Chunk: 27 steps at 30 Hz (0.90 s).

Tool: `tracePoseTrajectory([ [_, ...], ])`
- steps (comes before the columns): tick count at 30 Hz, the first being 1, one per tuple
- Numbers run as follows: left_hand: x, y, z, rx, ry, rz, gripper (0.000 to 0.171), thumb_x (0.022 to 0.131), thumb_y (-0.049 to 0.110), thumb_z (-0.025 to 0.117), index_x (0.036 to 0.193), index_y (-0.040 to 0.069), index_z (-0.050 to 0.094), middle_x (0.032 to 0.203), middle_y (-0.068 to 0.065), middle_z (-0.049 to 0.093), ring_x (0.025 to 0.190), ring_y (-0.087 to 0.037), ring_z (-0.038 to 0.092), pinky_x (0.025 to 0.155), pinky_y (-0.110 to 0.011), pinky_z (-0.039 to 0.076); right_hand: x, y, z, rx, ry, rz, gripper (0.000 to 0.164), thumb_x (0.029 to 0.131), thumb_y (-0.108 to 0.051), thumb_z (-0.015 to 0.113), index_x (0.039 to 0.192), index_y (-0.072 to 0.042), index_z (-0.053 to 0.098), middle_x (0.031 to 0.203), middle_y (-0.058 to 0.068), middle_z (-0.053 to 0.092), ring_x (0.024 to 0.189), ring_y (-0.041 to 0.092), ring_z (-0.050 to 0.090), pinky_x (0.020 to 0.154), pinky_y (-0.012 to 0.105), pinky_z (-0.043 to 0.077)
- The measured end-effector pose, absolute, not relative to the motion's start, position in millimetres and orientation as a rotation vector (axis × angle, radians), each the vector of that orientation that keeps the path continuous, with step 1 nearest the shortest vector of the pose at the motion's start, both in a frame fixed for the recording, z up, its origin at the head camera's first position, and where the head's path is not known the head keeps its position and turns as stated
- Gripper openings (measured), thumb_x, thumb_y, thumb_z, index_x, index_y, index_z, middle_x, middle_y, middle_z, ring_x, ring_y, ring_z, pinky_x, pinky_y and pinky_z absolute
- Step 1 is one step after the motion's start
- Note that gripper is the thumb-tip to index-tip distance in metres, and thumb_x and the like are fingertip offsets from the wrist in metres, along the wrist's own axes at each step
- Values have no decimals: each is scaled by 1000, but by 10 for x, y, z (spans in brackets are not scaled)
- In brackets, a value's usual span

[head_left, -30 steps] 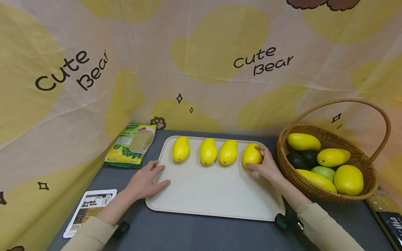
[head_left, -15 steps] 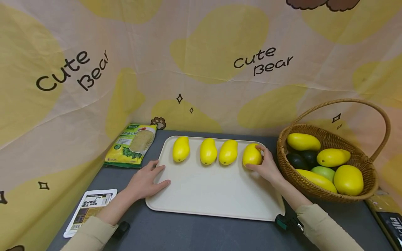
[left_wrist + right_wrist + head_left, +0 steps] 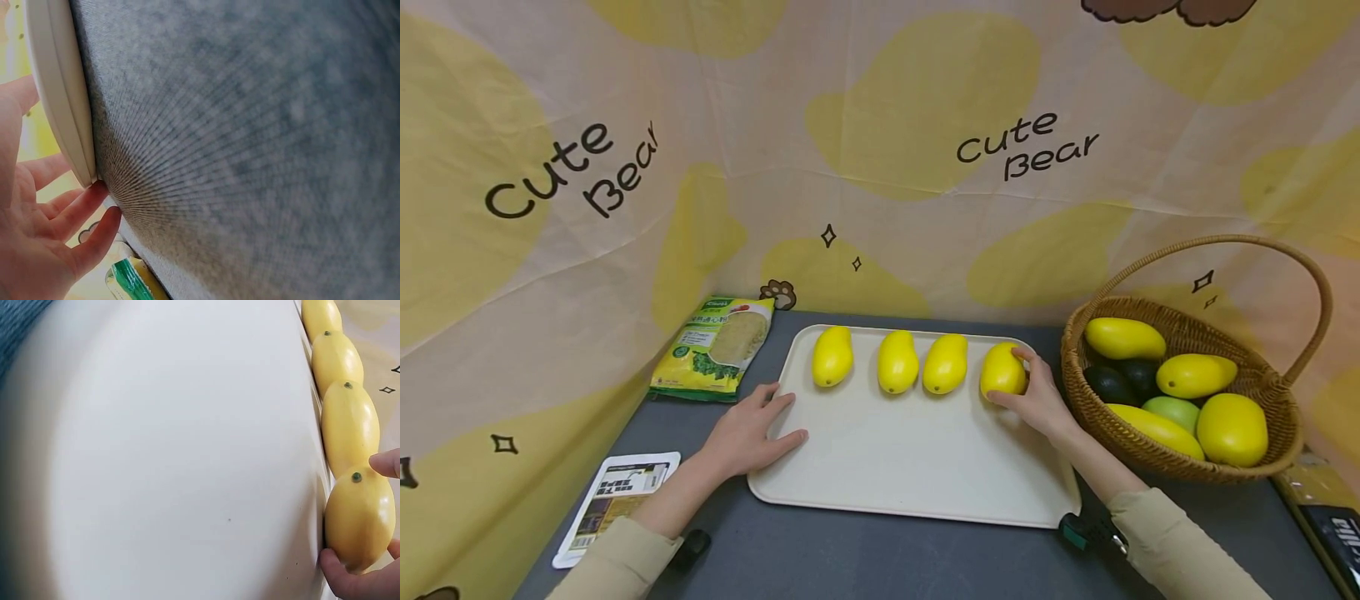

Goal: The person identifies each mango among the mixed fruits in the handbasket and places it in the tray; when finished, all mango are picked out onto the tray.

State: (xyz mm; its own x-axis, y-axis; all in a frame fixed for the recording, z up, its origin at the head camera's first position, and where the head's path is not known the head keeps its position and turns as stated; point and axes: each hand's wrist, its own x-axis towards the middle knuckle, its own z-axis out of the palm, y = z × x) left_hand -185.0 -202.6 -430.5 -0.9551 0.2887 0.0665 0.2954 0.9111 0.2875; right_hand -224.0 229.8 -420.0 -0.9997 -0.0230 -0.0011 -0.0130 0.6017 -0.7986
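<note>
A row of yellow mangoes lies along the far side of a cream tray [image 3: 902, 458] in the head view. My right hand [image 3: 1039, 398] holds the rightmost mango [image 3: 1002, 372] between thumb and fingers, and that mango rests on the tray. The right wrist view shows the same mango [image 3: 359, 519] with fingertips at both its sides. At the tray's left edge my left hand [image 3: 747, 435] lies with spread fingers, the thumb over the rim. In the left wrist view, the left hand's fingers [image 3: 81, 209] touch the tray's edge [image 3: 62, 94].
A wicker basket [image 3: 1285, 433] with yellow mangoes, dark green avocados and a green fruit stands on the right. A yellow-green food packet [image 3: 711, 348] lies back left. A white label card [image 3: 613, 504] is at front left. A patterned cloth hangs behind the grey table [image 3: 865, 558].
The held mango has shifted very slightly to the right. Both hands stay almost where they were.
</note>
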Motion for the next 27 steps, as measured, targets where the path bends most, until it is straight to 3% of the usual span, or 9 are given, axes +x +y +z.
tracePoseTrajectory([
  [4, -1853, -2022, -4302, -461, -3053, -464, 68, 87, 53, 65, 136, 6, 56, 140, -25, 45, 116, -43, 53, 91, -59, 46, -2208, 2299, -4175, -37, 2806, -1386, 88, 85, -24, 74, 150, -1, 19, 148, 31, 16, 131, 46, 30, 106, 57, 29],
  [11, -1862, -2028, -4318, -467, -3058, -445, 70, 87, 55, 64, 137, 7, 56, 141, -25, 44, 117, -43, 52, 92, -59, 45, -2108, 2294, -4085, -111, 2847, -1261, 90, 90, -31, 68, 153, 0, 12, 156, 31, -6, 143, 50, 0, 108, 68, 10],
  [15, -1859, -2028, -4312, -473, -3059, -439, 71, 86, 55, 65, 137, 6, 55, 142, -25, 43, 119, -44, 51, 92, -60, 45, -1997, 2277, -4007, -228, 2867, -1197, 88, 90, -30, 68, 153, -1, 14, 157, 29, -9, 142, 52, -5, 105, 73, 7],
  [18, -1850, -2025, -4301, -473, -3068, -435, 72, 86, 55, 65, 138, 6, 54, 143, -26, 42, 120, -45, 50, 92, -60, 44, -1887, 2267, -3934, -384, 2939, -1131, 75, 90, -25, 70, 148, 0, 30, 157, 30, 5, 141, 52, 6, 104, 72, 14],
  [20, -1839, -2021, -4289, -478, -3083, -440, 74, 86, 56, 65, 139, 5, 53, 145, -26, 40, 123, -45, 48, 93, -61, 43, -1805, 2274, -3857, -512, 3021, -1084, 57, 89, -19, 71, 137, 1, 47, 151, 28, 28, 136, 48, 26, 103, 67, 27],
  [23, -1823, -2022, -4263, -492, -3118, -454, 78, 86, 58, 64, 142, 5, 49, 148, -26, 36, 127, -46, 44, 96, -62, 41, -1677, 2326, -3678, -675, 3162, -1020, 28, 86, -10, 73, 113, -5, 67, 120, 14, 63, 109, 33, 58, 89, 52, 49],
  [25, -1813, -2032, -4245, -502, -3149, -474, 83, 85, 61, 63, 144, 4, 46, 150, -27, 33, 130, -47, 41, 97, -62, 39, -1622, 2399, -3528, -747, 3234, -984, 14, 86, -8, 73, 99, -10, 72, 98, 2, 70, 88, 21, 65, 75, 40, 56],
  [27, -1808, -2052, -4231, -515, -3181, -490, 89, 83, 64, 63, 146, 4, 44, 152, -27, 30, 132, -47, 39, 99, -63, 37, -1596, 2501, -3360, -763, 3282, -931, 8, 86, -9, 74, 93, -14, 73, 87, -6, 69, 77, 13, 64, 67, 31, 56],
])
